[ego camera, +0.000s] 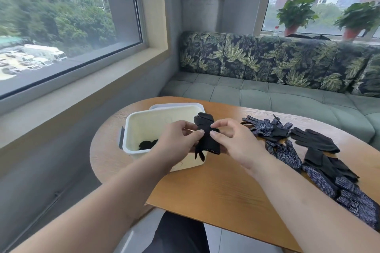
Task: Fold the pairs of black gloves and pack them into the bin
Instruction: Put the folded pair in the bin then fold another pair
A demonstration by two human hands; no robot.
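On wooden table (216, 191) | bin (131, 127) | window-side sofa (287, 96)

My two bare forearms came in without sleeves, left hand (176, 139) and right hand (232, 139) were ungloved, no rings or watch showed, short trimmed nails, dark trousers (178, 234) covered my lap below the frame's lower edge

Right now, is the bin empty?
No, a dark folded item already lies at the bottom of the bin, left of the left hand.
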